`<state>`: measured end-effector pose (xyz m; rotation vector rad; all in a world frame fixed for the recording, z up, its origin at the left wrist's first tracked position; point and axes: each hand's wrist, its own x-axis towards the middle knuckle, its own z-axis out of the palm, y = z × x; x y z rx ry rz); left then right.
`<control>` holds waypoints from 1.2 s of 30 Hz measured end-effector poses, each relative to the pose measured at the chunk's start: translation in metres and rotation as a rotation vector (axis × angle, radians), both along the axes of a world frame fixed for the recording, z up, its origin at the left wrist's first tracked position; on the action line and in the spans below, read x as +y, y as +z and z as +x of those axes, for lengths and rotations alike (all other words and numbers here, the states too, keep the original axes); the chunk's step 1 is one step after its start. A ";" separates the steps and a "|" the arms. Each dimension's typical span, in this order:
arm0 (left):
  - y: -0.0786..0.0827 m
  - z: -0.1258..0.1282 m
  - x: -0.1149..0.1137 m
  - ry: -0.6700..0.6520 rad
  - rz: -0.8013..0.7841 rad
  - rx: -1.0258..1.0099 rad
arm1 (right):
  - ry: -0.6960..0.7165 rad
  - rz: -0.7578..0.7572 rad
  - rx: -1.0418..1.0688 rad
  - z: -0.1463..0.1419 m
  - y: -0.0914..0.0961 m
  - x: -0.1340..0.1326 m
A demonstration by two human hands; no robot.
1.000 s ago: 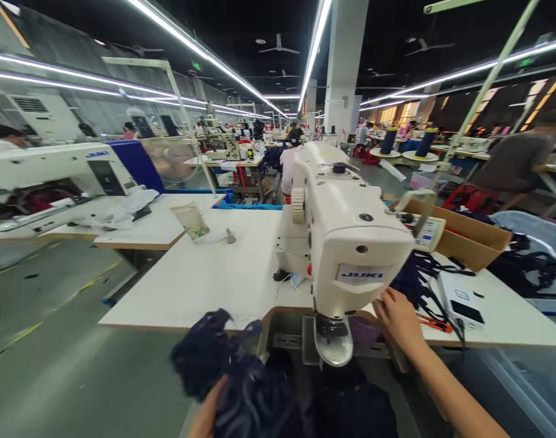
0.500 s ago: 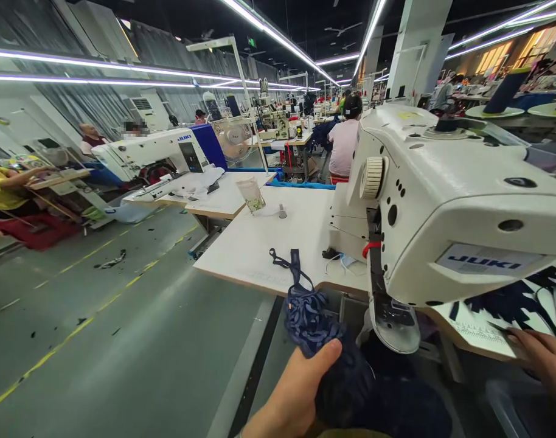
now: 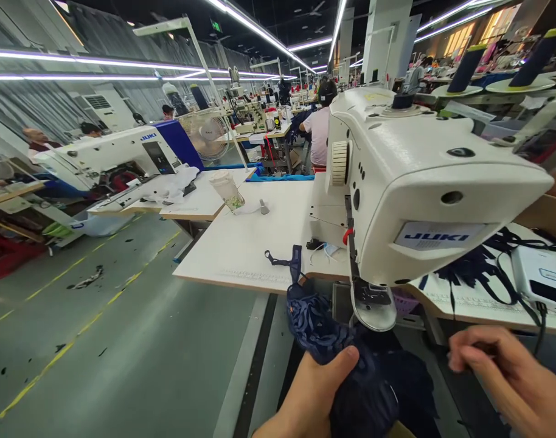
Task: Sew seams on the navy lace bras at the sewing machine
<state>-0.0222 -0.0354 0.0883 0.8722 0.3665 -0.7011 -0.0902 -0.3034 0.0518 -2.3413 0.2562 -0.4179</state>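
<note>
Nearest, at bottom centre, the left hand (image 3: 321, 380) has its grip pressed together on a bunched navy lace garment (image 3: 317, 319), thumb on top; the garment's strap (image 3: 295, 263) reaches up onto the front edge of a white table (image 3: 246, 243). The right hand (image 3: 506, 371) is in the air below the table's right part, its grip curled; whether it pinches anything cannot be told. Over the garment rises a cream JUKI sewing machine (image 3: 442, 182). The table has ruler markings along its front edge; to the machine's right lie dark navy strips (image 3: 474, 267) beside a white box-shaped device (image 3: 545, 277). Farther back on the left stands a tilted clear cup (image 3: 227, 191) near a small grey object (image 3: 264, 208). The green-grey floor (image 3: 159, 347) carries yellow lines and dark scraps. Beyond are a second JUKI machine (image 3: 104, 158), a fan (image 3: 209, 134) and a person in a pale top (image 3: 321, 137), back turned. Rows of workstations recede under strip lights, past grey curtains (image 3: 27, 112) and a white pillar (image 3: 387, 42).
</note>
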 end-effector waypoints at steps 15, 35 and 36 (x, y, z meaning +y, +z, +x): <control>-0.010 -0.004 -0.020 -0.100 0.136 -0.102 | 0.339 0.575 0.451 0.008 0.034 0.094; -0.020 -0.003 -0.022 -0.067 0.207 -0.185 | 0.359 0.477 0.459 0.011 0.034 0.093; -0.021 -0.003 -0.022 -0.070 0.217 -0.197 | 0.359 0.479 0.464 0.011 0.035 0.093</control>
